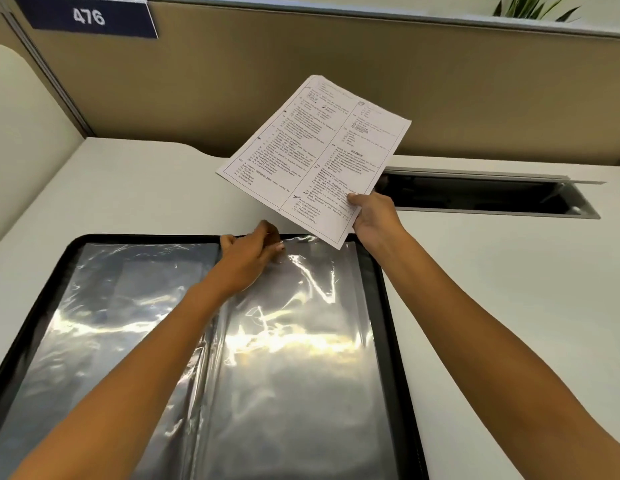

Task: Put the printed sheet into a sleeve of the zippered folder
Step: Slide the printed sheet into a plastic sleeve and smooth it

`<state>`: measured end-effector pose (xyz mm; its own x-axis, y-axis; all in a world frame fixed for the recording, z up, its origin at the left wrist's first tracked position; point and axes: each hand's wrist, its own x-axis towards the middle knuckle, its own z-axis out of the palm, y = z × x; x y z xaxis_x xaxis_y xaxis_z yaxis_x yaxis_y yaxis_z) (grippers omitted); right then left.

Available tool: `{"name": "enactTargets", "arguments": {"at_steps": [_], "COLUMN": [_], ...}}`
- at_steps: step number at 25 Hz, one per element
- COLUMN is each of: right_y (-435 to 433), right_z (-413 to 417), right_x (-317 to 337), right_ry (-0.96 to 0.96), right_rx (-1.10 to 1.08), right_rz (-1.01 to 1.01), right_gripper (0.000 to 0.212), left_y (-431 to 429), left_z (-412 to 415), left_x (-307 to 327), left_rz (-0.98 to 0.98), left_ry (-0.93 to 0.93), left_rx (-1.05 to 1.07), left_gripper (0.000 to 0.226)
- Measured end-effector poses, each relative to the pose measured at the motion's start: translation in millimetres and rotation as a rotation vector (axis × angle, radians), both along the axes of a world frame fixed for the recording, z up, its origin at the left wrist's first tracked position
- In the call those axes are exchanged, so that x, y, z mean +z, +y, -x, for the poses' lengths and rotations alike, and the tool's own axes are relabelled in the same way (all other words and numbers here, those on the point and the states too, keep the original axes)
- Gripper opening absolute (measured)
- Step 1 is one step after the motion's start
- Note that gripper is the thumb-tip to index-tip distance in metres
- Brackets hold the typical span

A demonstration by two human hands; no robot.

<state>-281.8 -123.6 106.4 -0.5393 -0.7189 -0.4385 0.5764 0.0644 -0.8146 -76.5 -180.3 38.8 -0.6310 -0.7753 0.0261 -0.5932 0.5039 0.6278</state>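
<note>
The black zippered folder [393,327] lies open on the white desk, with shiny clear plastic sleeves [301,358] on both sides. My left hand [251,258] pinches the top edge of the right-hand sleeve near the folder's spine. Gripped at its lower right edge by my right hand [374,216], the printed sheet [315,150] is white with two columns of text. The sheet hangs tilted in the air above the folder's top right corner, its bottom corner just over the sleeve's top edge.
The white desk [509,289] extends to the right of the folder. An open cable slot [481,195] with a raised metal lid runs along the back. A tan partition wall stands behind, with a blue sign reading 476 [88,16] and a plant [537,6].
</note>
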Motion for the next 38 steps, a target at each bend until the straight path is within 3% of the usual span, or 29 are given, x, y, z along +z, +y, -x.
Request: {"name": "enactTargets", "arguments": {"at_steps": [5, 11, 18, 22, 26, 38], "right_y": [-9, -26, -42, -43, -43, -37], "right_z": [-1, -8, -25, -25, -24, -19], "right_x": [4, 4, -4, -15, -23, -33], "right_ry": [-0.043, -0.122, -0.069, 0.145, 0.237, 0.586], "right_rx": [-0.010, 0.005, 0.010, -0.045, -0.064, 0.010], "right_rz": [0.045, 0.096, 0.007, -0.079, -0.073, -0.070], "right_gripper": [0.032, 0.035, 0.029, 0.025, 0.017, 0.019], "left_y": [0, 16, 25, 27, 27, 23], "left_z": [9, 7, 10, 11, 13, 18], "left_x": [12, 4, -3, -8, -11, -16], "left_rz": [0.043, 0.109, 0.315, 0.321, 0.336, 0.328], "left_ry": [0.113, 0.470, 0.324, 0.308, 0.295, 0.270], "left_rx": [0.164, 0.226, 0.234, 0.234, 0.246, 0.272], "left_gripper": [0.007, 0.006, 0.006, 0.005, 0.005, 0.004]}}
